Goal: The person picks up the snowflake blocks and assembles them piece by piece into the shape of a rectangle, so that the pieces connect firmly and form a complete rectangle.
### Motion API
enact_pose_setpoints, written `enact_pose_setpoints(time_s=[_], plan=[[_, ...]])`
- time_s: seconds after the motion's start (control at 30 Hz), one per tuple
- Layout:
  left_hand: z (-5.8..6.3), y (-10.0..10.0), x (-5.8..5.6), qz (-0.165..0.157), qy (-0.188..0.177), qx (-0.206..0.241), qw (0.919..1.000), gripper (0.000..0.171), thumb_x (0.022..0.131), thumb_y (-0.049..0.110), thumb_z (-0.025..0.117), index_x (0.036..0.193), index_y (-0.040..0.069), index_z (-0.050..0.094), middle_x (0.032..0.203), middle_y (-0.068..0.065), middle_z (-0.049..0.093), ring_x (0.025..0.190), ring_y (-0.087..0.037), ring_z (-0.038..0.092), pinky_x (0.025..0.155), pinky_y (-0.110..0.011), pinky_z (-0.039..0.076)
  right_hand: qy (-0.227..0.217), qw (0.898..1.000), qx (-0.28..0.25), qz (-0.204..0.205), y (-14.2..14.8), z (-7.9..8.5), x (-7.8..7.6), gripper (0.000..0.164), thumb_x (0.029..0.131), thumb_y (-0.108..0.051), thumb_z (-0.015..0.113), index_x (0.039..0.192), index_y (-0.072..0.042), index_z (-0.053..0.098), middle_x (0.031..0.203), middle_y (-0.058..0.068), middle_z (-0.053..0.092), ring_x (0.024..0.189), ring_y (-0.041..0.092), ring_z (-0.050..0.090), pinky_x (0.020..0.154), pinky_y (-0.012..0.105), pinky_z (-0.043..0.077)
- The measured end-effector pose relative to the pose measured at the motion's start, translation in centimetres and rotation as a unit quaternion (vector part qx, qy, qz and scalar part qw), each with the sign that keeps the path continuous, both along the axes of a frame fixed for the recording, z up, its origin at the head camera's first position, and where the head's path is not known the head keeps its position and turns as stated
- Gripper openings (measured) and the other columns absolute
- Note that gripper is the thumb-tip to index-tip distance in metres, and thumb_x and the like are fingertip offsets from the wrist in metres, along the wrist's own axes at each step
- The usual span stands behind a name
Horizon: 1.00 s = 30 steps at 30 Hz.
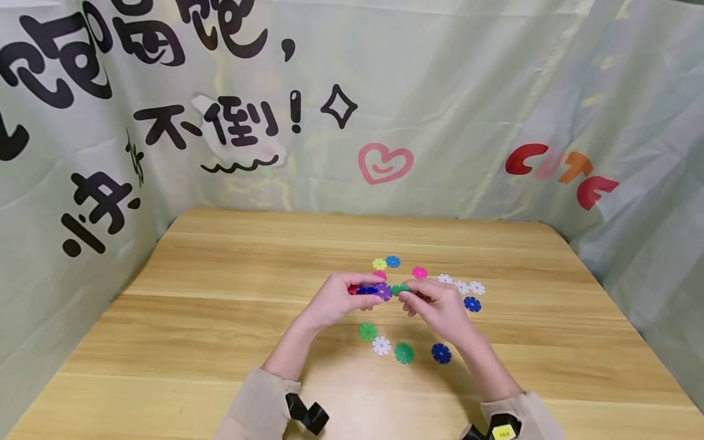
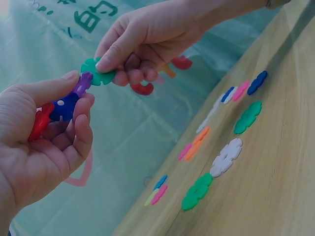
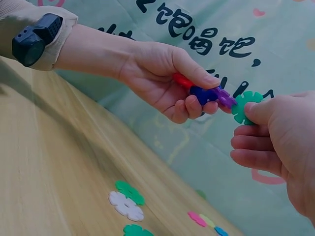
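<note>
Above the table, my left hand [image 1: 338, 299] grips a short chain of notched plastic discs. The chain runs from a red disc [image 2: 41, 121] through a dark blue disc [image 2: 65, 108] to a purple disc [image 1: 384, 291] at its free end. Between thumb and fingers, my right hand [image 1: 437, 302] pinches a green disc [image 3: 246, 107]. Its edge meets the purple disc, the two set at an angle to each other. Part of the red and blue discs is hidden by the left fingers.
Loose discs lie on the wooden table [image 1: 220, 342]. Nearest are a green disc [image 1: 367, 331], a white disc [image 1: 382, 346], another green disc [image 1: 404, 353] and a blue disc [image 1: 441, 352]. Farther back lie a yellow disc [image 1: 379, 264] and several white ones. A printed curtain [image 1: 451, 91] encloses the table.
</note>
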State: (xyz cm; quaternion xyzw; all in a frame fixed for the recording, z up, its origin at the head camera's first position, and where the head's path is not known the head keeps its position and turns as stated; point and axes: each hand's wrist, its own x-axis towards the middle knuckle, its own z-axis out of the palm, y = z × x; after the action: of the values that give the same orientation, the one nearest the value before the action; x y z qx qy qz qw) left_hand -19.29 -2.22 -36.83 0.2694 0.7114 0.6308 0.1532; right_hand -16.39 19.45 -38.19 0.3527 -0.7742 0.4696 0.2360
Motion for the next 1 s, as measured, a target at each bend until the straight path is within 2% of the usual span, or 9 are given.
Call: enact_pose_setpoints(time_s=[0.17,0.53,0.7,0.83,0.93,1.0], plan=[[0.0,0.2,0.1,0.0,-0.014,0.008,0.9999,0.035,0.085,0.008,0.067,0.118,-0.001,0.061,0.089,-0.009,0.065,0.07,-0.014,0.06,0.074,-0.054,0.05,-0.025,1.0,-0.012,0.004,-0.3,0.0,0.2,0.021,0.075,0.021,0.062,0.086,0.004,0.067,0.067,0.01,0.063,0.053,0.019,0.06,0.048,0.022,0.05],[0.0,0.3,-0.2,-0.009,-0.014,0.021,0.9996,0.035,0.083,0.001,0.067,0.117,-0.005,0.06,0.102,-0.017,0.065,0.079,-0.019,0.065,0.079,-0.053,0.049,-0.08,0.995,-0.053,0.021,-0.8,0.0,0.2,0.012,0.082,0.016,0.058,0.085,0.008,0.066,0.068,0.009,0.063,0.055,0.016,0.061,0.049,0.027,0.052],[0.1,0.3,-0.1,-0.005,-0.013,0.025,0.9996,0.036,0.084,0.003,0.067,0.118,-0.005,0.06,0.105,-0.018,0.064,0.079,-0.017,0.064,0.078,-0.052,0.05,-0.079,0.995,-0.059,0.02,-0.9,0.2,0.2,0.013,0.081,0.017,0.058,0.086,0.008,0.067,0.067,0.015,0.062,0.055,0.018,0.062,0.049,0.028,0.053],[0.2,0.3,-0.1,0.009,-0.026,0.01,0.9996,0.037,0.083,0.005,0.069,0.118,-0.002,0.061,0.107,-0.017,0.064,0.079,-0.016,0.064,0.079,-0.051,0.05,-0.076,0.997,-0.033,-0.013,-0.8,0.2,0.2,0.015,0.079,0.016,0.062,0.085,0.005,0.069,0.065,0.01,0.062,0.052,0.017,0.058,0.048,0.023,0.05],[0.2,0.4,0.0,0.018,-0.028,-0.003,0.9994,0.039,0.081,0.006,0.071,0.118,0.0,0.062,0.109,-0.015,0.063,0.081,-0.015,0.063,0.077,-0.044,0.052,-0.053,0.998,-0.005,-0.039,-0.8,0.2,0.2,0.016,0.075,0.016,0.066,0.083,0.004,0.071,0.063,0.005,0.059,0.048,0.011,0.05,0.043,0.018,0.043],[0.2,0.4,0.0,0.022,-0.021,-0.012,0.9994,0.04,0.079,0.007,0.073,0.117,0.0,0.063,0.108,-0.014,0.064,0.082,-0.016,0.063,0.075,-0.037,0.053,-0.038,0.998,0.005,-0.041,-1.1,0.7,0.4,0.017,0.073,0.019,0.066,0.082,0.005,0.07,0.061,0.005,0.056,0.046,0.009,0.045,0.041,0.017,0.039]])
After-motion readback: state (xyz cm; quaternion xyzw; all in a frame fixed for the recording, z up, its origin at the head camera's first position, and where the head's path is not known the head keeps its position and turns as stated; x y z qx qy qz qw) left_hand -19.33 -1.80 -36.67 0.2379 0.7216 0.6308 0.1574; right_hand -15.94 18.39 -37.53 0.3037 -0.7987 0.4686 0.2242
